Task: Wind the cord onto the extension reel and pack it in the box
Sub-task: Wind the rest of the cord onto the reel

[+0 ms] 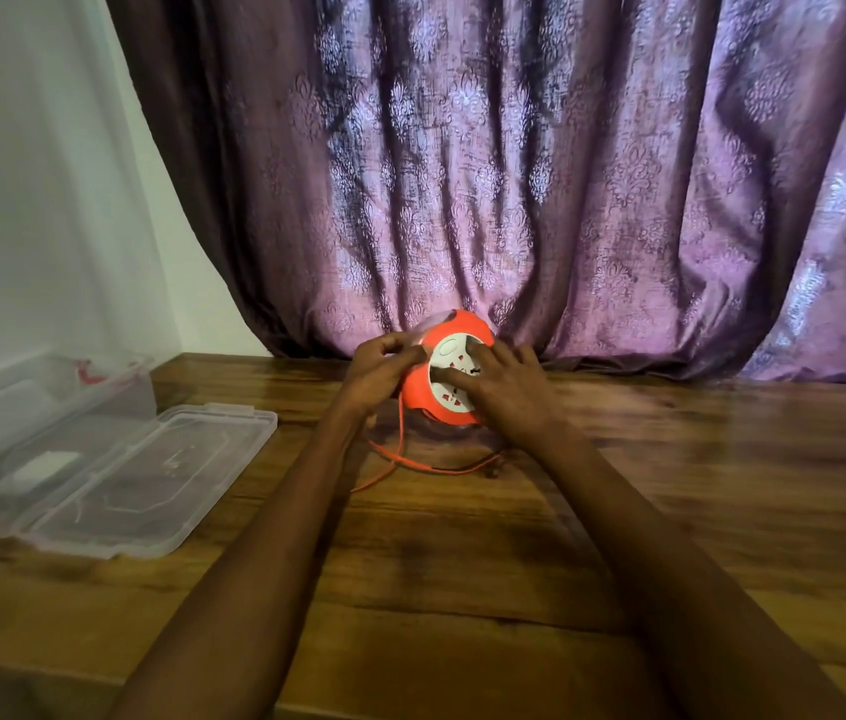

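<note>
An orange extension reel [423, 394] with a white socket face stands tilted on its edge on the wooden table [514, 563], close to the curtain. My left hand [382, 371] grips the reel's left rim, fingers curled over it. My right hand [506, 389] lies on the white face, fingertips pressed into it. A loose length of orange cord [413, 462] hangs from the reel's underside and loops over the table in front of it. The clear plastic box [21, 423] stands open at the far left, its lid [151, 478] lying flat beside it.
A purple patterned curtain [540, 174] hangs right behind the reel and reaches the tabletop. A white wall [36, 200] is at the left. A small white item [36, 472] lies inside the box. The table's front edge runs near the bottom of the view.
</note>
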Demonstrator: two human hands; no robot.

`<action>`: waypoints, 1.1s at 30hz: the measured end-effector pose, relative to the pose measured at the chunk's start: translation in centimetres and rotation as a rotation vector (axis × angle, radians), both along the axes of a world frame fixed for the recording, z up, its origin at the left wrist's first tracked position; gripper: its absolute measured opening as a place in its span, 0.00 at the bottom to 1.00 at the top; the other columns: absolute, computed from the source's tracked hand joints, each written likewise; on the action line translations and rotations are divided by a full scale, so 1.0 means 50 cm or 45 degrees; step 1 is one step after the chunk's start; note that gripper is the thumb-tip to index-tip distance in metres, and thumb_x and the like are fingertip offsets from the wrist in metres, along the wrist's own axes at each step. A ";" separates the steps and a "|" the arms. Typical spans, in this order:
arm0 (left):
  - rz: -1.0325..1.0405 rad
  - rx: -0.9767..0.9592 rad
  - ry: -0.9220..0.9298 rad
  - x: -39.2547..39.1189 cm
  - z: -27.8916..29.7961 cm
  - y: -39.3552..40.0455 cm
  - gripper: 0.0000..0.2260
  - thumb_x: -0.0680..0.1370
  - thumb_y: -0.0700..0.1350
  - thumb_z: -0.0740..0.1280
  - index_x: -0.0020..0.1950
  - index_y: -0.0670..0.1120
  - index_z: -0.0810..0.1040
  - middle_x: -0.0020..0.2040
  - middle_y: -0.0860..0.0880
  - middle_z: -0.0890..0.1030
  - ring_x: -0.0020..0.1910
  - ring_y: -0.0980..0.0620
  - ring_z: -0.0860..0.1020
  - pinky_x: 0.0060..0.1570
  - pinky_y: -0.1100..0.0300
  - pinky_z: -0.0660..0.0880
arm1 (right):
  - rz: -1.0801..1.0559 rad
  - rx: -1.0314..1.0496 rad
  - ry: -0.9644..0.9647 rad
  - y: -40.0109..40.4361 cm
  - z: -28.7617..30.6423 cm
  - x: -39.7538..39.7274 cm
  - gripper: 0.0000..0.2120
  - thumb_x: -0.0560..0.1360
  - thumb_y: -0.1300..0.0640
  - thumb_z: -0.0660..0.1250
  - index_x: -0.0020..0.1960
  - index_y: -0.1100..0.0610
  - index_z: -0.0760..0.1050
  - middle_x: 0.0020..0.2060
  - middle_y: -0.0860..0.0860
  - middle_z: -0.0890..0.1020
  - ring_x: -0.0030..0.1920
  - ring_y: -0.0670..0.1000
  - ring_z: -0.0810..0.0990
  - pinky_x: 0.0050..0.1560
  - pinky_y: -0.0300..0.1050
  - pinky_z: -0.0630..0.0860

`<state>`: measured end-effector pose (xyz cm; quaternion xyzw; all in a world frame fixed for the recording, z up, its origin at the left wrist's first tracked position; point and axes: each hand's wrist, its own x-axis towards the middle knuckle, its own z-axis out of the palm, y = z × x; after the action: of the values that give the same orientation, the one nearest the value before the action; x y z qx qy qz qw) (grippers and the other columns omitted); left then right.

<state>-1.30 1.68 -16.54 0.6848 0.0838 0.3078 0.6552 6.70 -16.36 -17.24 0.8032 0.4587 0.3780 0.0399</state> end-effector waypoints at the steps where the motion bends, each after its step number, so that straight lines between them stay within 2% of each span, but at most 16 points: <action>1: 0.006 0.016 -0.003 -0.001 0.001 -0.004 0.12 0.74 0.42 0.74 0.56 0.41 0.83 0.51 0.38 0.85 0.44 0.44 0.83 0.47 0.48 0.81 | -0.016 0.049 -0.007 0.000 -0.002 0.000 0.27 0.71 0.49 0.72 0.67 0.36 0.71 0.60 0.56 0.80 0.54 0.60 0.79 0.52 0.55 0.71; 3: -0.004 0.013 -0.019 -0.002 0.004 -0.014 0.14 0.74 0.42 0.74 0.58 0.41 0.81 0.52 0.40 0.84 0.46 0.44 0.82 0.46 0.50 0.81 | -0.073 0.142 0.066 -0.001 -0.002 -0.003 0.28 0.70 0.45 0.71 0.69 0.37 0.70 0.54 0.53 0.82 0.51 0.59 0.79 0.51 0.53 0.70; 5: -0.023 0.005 -0.025 -0.003 0.006 -0.026 0.14 0.74 0.41 0.74 0.59 0.41 0.80 0.51 0.44 0.83 0.45 0.45 0.81 0.42 0.55 0.80 | -0.152 0.299 0.272 0.002 0.003 -0.007 0.30 0.70 0.38 0.68 0.71 0.36 0.67 0.53 0.53 0.84 0.54 0.59 0.80 0.53 0.53 0.70; 7: -0.040 0.023 -0.038 -0.003 0.006 -0.040 0.15 0.74 0.40 0.74 0.60 0.41 0.79 0.49 0.46 0.82 0.43 0.47 0.81 0.39 0.56 0.80 | -0.170 0.597 0.654 0.004 0.009 -0.009 0.33 0.66 0.32 0.68 0.70 0.36 0.68 0.54 0.54 0.84 0.56 0.60 0.81 0.55 0.53 0.73; 9: -0.053 0.045 -0.054 -0.002 0.005 -0.048 0.15 0.74 0.39 0.74 0.60 0.40 0.78 0.48 0.47 0.81 0.39 0.51 0.82 0.34 0.58 0.80 | -0.098 0.885 1.078 0.007 0.015 -0.012 0.36 0.61 0.32 0.70 0.68 0.36 0.70 0.59 0.52 0.83 0.59 0.58 0.80 0.58 0.51 0.75; 11: -0.052 0.057 -0.047 -0.001 0.001 -0.048 0.15 0.73 0.39 0.75 0.59 0.40 0.78 0.46 0.48 0.81 0.36 0.55 0.82 0.32 0.61 0.79 | -0.062 0.978 1.277 0.013 0.014 -0.010 0.39 0.58 0.31 0.70 0.68 0.38 0.72 0.62 0.50 0.82 0.61 0.56 0.80 0.58 0.49 0.75; 14: -0.055 0.063 -0.019 -0.001 -0.007 -0.039 0.11 0.74 0.39 0.75 0.55 0.43 0.79 0.43 0.49 0.82 0.33 0.58 0.82 0.29 0.63 0.78 | -0.098 0.952 1.242 0.018 -0.003 -0.015 0.41 0.57 0.27 0.66 0.68 0.39 0.72 0.62 0.49 0.82 0.61 0.56 0.80 0.55 0.47 0.73; 16: -0.040 0.030 -0.015 0.001 -0.010 -0.036 0.10 0.74 0.40 0.75 0.53 0.44 0.79 0.44 0.47 0.82 0.33 0.56 0.83 0.28 0.62 0.77 | -0.045 0.927 1.208 0.017 -0.010 -0.012 0.39 0.61 0.26 0.66 0.69 0.38 0.70 0.63 0.49 0.81 0.63 0.57 0.79 0.55 0.47 0.72; 19: 0.043 -0.082 -0.026 0.004 -0.007 -0.031 0.09 0.75 0.39 0.72 0.54 0.43 0.78 0.45 0.44 0.82 0.32 0.54 0.81 0.28 0.61 0.77 | 0.043 0.882 1.187 0.014 -0.003 -0.008 0.29 0.69 0.33 0.68 0.69 0.36 0.68 0.60 0.49 0.83 0.62 0.58 0.79 0.57 0.49 0.74; 22: 0.128 -0.227 -0.065 0.005 -0.002 -0.022 0.11 0.76 0.38 0.70 0.57 0.39 0.77 0.45 0.43 0.82 0.31 0.55 0.79 0.30 0.60 0.78 | 0.103 0.902 0.932 0.021 -0.001 -0.030 0.20 0.73 0.35 0.65 0.61 0.41 0.69 0.51 0.46 0.84 0.54 0.57 0.82 0.50 0.50 0.75; 24: 0.159 -0.329 -0.107 0.002 -0.002 -0.015 0.11 0.76 0.38 0.70 0.58 0.37 0.77 0.43 0.42 0.81 0.29 0.56 0.80 0.27 0.61 0.77 | 0.212 0.923 0.803 0.031 -0.003 -0.044 0.17 0.73 0.36 0.65 0.56 0.44 0.69 0.51 0.45 0.82 0.52 0.52 0.82 0.47 0.49 0.75; 26: 0.149 -0.421 -0.150 -0.004 -0.001 -0.005 0.08 0.76 0.37 0.70 0.54 0.39 0.77 0.39 0.42 0.78 0.25 0.57 0.77 0.24 0.64 0.74 | 0.336 0.796 0.748 0.039 -0.004 -0.052 0.16 0.74 0.38 0.67 0.56 0.45 0.71 0.53 0.45 0.81 0.52 0.50 0.81 0.47 0.49 0.76; 28: 0.139 -0.485 -0.160 -0.009 -0.002 0.008 0.03 0.76 0.38 0.70 0.48 0.41 0.78 0.40 0.42 0.77 0.27 0.55 0.78 0.25 0.61 0.76 | 0.417 0.664 0.708 0.046 -0.009 -0.055 0.15 0.75 0.41 0.68 0.58 0.46 0.73 0.51 0.46 0.83 0.51 0.49 0.82 0.47 0.49 0.77; 30: 0.138 -0.517 -0.164 -0.012 -0.003 0.017 0.02 0.76 0.38 0.70 0.44 0.43 0.78 0.42 0.41 0.78 0.30 0.52 0.79 0.27 0.58 0.79 | 0.438 0.623 0.643 0.051 -0.018 -0.053 0.13 0.76 0.44 0.69 0.58 0.47 0.76 0.45 0.46 0.85 0.48 0.51 0.83 0.44 0.49 0.75; 33: 0.158 -0.555 -0.162 -0.012 -0.001 0.016 0.03 0.76 0.38 0.70 0.48 0.42 0.79 0.43 0.41 0.80 0.32 0.50 0.80 0.31 0.54 0.81 | 0.425 0.649 0.648 0.055 -0.025 -0.045 0.08 0.77 0.47 0.69 0.53 0.49 0.81 0.41 0.49 0.86 0.44 0.54 0.84 0.40 0.45 0.70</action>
<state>-1.93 2.46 -16.57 0.5001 0.1487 0.3646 0.7713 4.46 -13.61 -18.49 0.7697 0.4697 0.2699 -0.3379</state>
